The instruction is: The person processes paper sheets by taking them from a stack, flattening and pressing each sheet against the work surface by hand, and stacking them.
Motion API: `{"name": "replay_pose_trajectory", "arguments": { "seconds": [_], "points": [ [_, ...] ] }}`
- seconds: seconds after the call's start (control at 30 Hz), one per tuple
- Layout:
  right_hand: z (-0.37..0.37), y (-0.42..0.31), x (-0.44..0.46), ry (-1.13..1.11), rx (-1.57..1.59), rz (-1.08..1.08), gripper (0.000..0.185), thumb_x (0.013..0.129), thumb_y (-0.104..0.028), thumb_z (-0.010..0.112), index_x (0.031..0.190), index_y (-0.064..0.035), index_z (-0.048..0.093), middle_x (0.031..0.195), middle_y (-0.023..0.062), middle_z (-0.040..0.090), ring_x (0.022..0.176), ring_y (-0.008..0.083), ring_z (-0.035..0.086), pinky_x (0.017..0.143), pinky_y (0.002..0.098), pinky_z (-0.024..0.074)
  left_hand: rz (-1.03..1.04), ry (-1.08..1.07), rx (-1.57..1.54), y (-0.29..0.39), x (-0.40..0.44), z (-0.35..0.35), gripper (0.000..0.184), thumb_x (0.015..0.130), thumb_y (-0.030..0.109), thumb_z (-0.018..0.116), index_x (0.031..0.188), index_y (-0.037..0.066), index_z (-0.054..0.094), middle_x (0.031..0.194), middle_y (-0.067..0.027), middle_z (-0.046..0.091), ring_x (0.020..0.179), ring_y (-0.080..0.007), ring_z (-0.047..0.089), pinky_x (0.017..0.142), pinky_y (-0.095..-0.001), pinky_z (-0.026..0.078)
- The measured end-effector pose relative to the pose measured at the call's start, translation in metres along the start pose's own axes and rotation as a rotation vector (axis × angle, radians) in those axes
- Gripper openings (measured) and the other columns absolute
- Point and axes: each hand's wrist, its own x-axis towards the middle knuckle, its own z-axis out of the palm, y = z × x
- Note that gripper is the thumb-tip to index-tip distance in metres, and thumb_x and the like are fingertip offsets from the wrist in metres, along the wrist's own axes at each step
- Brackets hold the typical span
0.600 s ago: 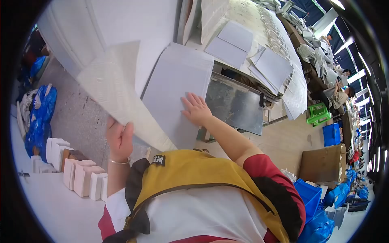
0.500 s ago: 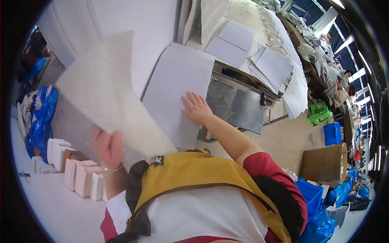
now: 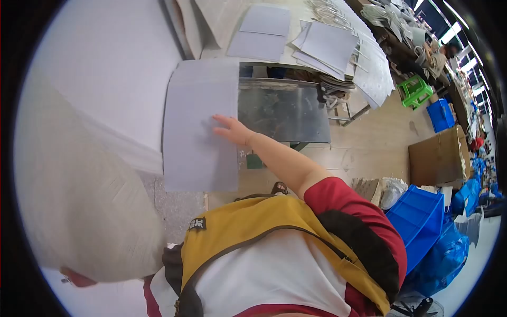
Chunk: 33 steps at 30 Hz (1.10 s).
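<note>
A large, thin off-white sheet (image 3: 100,211) hangs curved at the left, close to the camera. Only part of my left hand (image 3: 79,278) shows at its lower edge, holding the sheet; most of the fingers are hidden behind it. My right hand (image 3: 231,130) lies with spread fingers on a pale rectangular stack of sheets (image 3: 200,153), near its right side. A dark metal surface (image 3: 282,111) is to the right of that stack.
Behind, a white table (image 3: 216,53) bears pale sheets (image 3: 330,45) and wire loops. At the right are a green stool (image 3: 415,91), a cardboard box (image 3: 438,158), blue crates (image 3: 414,219) and a blue bag (image 3: 441,259). A person (image 3: 435,61) sits at the far right.
My left hand has swung the thin sheet away to the lower left, off the stack. My right hand stays on the stack. The camera view has turned.
</note>
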Motion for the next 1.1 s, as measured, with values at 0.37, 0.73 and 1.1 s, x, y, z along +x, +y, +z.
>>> {"name": "replay_pose_trajectory", "arguments": {
  "seconds": [0.37, 0.73, 1.1],
  "points": [
    [-0.170, 0.061, -0.147, 0.992, 0.930, 0.268, 0.037, 0.095, -0.023, 0.055, 0.128, -0.0053, 0.053, 0.120, 0.0088, 0.060, 0.096, 0.0166, 0.060, 0.078, 0.0315, 0.0509, 0.767, -0.819, -0.466, 0.434, -0.184, 0.247, 0.022, 0.092, 0.020, 0.055, 0.086, -0.001, 0.059, 0.090, -0.0201, 0.061, 0.089, -0.0383, 0.058, 0.080, -0.0437, 0.046],
    [-0.190, 0.107, -0.111, 0.472, -0.768, 0.223, 0.060, 0.090, -0.045, 0.055, 0.139, -0.0095, 0.045, 0.149, 0.0170, 0.037, 0.139, 0.0308, 0.032, 0.113, 0.0465, 0.0254, 0.900, -1.201, 0.348, 0.374, -0.280, 0.289, 0.067, 0.085, 0.044, 0.059, 0.139, 0.006, 0.045, 0.151, -0.0195, 0.031, 0.138, -0.0399, 0.027, 0.108, -0.0609, 0.024],
    [-0.201, 0.080, -0.099, 0.237, -0.845, 0.408, 0.064, 0.088, -0.049, 0.055, 0.142, -0.0158, 0.043, 0.152, 0.0132, 0.032, 0.142, 0.0287, 0.026, 0.116, 0.0469, 0.0182, 1.027, -0.985, 0.359, 0.305, -0.189, 0.320, 0.075, 0.089, 0.050, 0.054, 0.146, 0.006, 0.032, 0.153, -0.0186, 0.026, 0.143, -0.0359, 0.021, 0.114, -0.0522, 0.018]
  ]
}}
